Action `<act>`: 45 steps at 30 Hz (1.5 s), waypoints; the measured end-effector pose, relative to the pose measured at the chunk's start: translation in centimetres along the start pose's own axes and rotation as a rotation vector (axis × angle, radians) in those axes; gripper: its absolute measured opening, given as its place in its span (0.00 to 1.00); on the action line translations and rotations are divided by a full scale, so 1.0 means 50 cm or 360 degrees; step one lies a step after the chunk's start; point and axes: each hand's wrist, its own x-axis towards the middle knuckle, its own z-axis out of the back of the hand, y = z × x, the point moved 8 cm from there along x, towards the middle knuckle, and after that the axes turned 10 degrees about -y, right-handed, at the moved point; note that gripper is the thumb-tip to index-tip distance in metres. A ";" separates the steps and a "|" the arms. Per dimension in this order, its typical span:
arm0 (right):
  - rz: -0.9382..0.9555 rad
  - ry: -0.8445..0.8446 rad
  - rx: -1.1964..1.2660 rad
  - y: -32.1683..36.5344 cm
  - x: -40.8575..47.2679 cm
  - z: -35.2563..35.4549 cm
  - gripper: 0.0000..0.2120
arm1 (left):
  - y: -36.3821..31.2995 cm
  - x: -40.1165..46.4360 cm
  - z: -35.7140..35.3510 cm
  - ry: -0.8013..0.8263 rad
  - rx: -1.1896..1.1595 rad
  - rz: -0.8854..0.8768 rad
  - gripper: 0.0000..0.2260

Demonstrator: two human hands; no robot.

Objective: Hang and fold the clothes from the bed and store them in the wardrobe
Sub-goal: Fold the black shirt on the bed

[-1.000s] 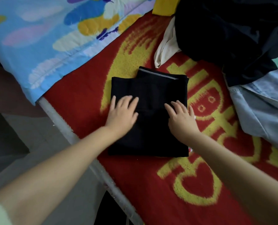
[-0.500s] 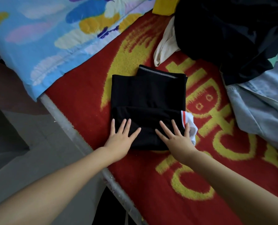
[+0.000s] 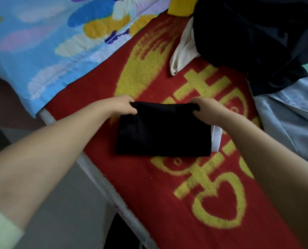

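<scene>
Person, seen from the head camera: two forearms, bare from the wrists back toward the elbows. Left hand and right hand without gloves; no rings or watch show. Left sleeve: pale green soft fabric, pushed up, edge blurred at frame corner.

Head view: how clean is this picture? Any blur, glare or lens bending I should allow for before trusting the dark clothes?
Head view: both forearms are motion-smeared, the left hand and right hand soft at the grip; the folded black garment reads as flat black, folds barely visible; the dark pile likewise loses detail; wide-angle bending bows the bed edge; light is dim and even, no glare.
</scene>
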 end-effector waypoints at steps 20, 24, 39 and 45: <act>-0.0070 -0.0334 -0.0191 -0.035 -0.059 -0.128 0.29 | 0.054 -0.075 -0.155 -0.0680 0.0652 -0.0311 0.29; 0.0378 -0.0448 -0.0364 0.030 -0.161 -0.146 0.42 | -0.015 -0.158 -0.188 -0.0825 0.0700 -0.0888 0.36; -0.0067 -0.0141 -0.0406 0.028 -0.129 -0.094 0.40 | -0.042 -0.143 -0.149 -0.0351 0.0662 -0.0535 0.41; 0.0081 -0.0237 -0.0443 0.144 -0.250 0.082 0.40 | -0.059 -0.314 0.031 -0.0518 0.0687 -0.0638 0.40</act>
